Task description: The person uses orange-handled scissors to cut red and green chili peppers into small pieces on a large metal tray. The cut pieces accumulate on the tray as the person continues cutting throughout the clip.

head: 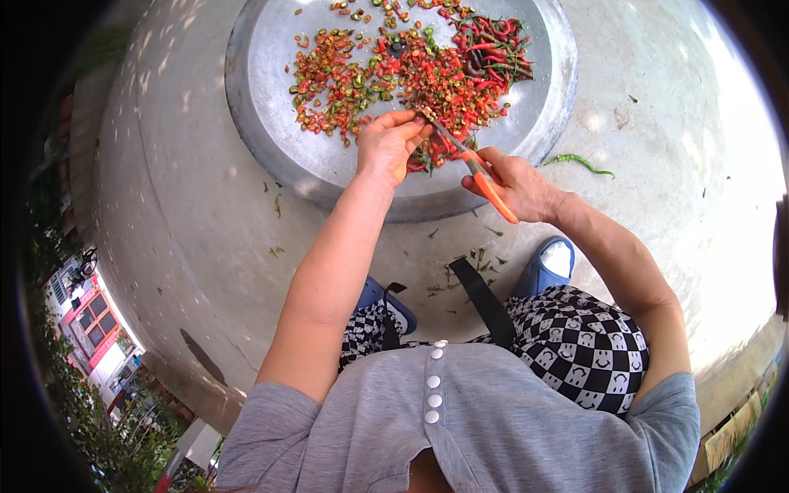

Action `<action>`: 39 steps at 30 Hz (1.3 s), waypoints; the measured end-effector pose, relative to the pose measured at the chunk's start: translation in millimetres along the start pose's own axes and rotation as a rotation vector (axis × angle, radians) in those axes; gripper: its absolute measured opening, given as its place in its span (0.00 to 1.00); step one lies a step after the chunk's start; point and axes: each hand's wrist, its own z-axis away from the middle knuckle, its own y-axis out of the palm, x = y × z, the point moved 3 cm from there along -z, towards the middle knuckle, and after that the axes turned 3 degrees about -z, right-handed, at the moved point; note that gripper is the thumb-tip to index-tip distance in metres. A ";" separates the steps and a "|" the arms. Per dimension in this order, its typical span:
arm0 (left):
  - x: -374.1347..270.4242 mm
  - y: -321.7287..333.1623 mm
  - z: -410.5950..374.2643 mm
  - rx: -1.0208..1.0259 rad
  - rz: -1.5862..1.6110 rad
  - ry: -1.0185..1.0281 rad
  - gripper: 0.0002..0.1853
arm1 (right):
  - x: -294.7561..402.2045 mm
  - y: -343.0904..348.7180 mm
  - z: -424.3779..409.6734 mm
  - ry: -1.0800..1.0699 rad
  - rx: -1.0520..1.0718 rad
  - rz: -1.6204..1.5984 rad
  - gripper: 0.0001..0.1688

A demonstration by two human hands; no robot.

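Over a wide round metal basin [277,145], my left hand [387,143] pinches a small dark red chili pepper [420,121], mostly hidden by the fingers. My right hand [524,185] grips orange-handled scissors [490,188], whose blades reach up and left to my left fingertips. Bits of chili cling near the blade tips. Beneath and beyond the blades lies a heap of cut red chili pieces [444,86]. Greener cut pieces [342,86] spread across the basin's left half. Whole red chilies with green stems [496,49] are piled at the far right inside it.
The basin rests on a concrete floor [203,185]. A green chili [579,161] lies on the floor right of it. Chili stems [484,262] are scattered between my blue shoes [542,271]. A black strap [484,302] hangs near my knees.
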 end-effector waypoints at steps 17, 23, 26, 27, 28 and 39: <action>3.6 -6.1 -8.1 -0.014 0.049 -0.032 0.12 | 3.8 -0.4 1.3 0.044 0.009 0.033 0.42; 3.5 -4.4 -6.3 0.013 0.042 -0.028 0.10 | 4.1 -0.1 0.2 0.035 0.011 0.055 0.40; 6.4 -3.8 -5.7 0.029 0.047 -0.019 0.09 | 1.4 1.5 1.6 0.024 -0.010 0.057 0.38; 8.0 -5.0 -6.1 0.026 0.043 -0.017 0.10 | 2.7 0.8 2.7 0.020 -0.014 0.061 0.37; 10.1 -6.5 -7.1 0.022 0.038 -0.015 0.10 | 3.5 0.4 3.3 0.016 -0.019 0.065 0.35; 2.8 -11.3 -10.2 -0.034 0.042 -0.060 0.12 | -3.7 -2.8 -3.6 0.034 0.033 -0.053 0.34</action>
